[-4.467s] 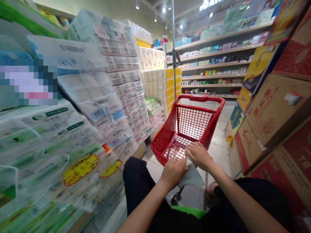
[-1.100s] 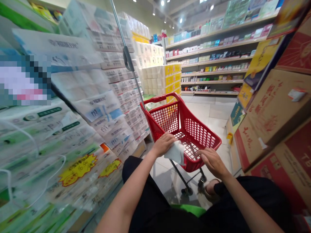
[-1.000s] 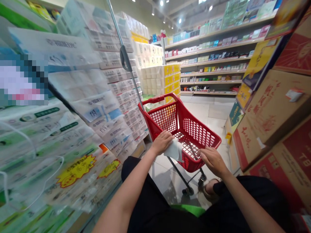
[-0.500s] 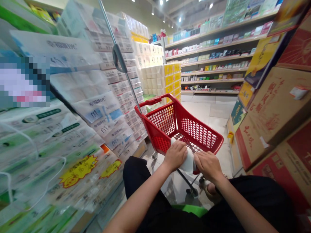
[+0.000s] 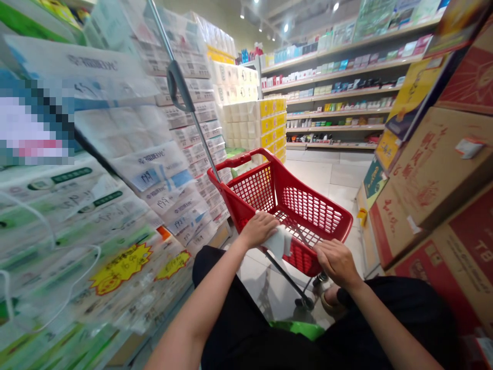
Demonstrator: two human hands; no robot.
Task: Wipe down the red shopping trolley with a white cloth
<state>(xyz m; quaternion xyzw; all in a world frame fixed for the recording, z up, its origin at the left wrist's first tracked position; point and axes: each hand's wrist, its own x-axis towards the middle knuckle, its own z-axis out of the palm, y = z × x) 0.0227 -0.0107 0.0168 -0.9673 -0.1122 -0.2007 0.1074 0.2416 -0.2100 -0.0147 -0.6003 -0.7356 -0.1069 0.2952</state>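
A red plastic shopping basket cart [image 5: 316, 205] with grid-like walls stands tilted in front of my knees. My left hand [image 5: 261, 227] is closed over its near rim, pressing a white cloth [image 5: 280, 241] that hangs down the outer side. Farther right, my right hand [image 5: 336, 261] grips the same rim near the corner, its fingers curled over the edge. A long metal pull handle [image 5: 200, 126] with a grey grip [image 5: 177, 87] rises from the cart's far left end. Inside, the basket's slotted floor shows, with a dark strip across it.
Stacked tissue packs [image 5: 165, 180] rise close on the left, with yellow price tags [image 5: 121, 268] and a white cable [image 5: 73, 293]. Cardboard cartons [image 5: 431, 169] are piled on the right. Shelves of goods [image 5: 335, 92] line the back. Something green [image 5: 296, 329] lies under me.
My left hand has slid left along the near rim with the white cloth, away from my right hand. My right hand stays at the corner. The view has shifted slightly.
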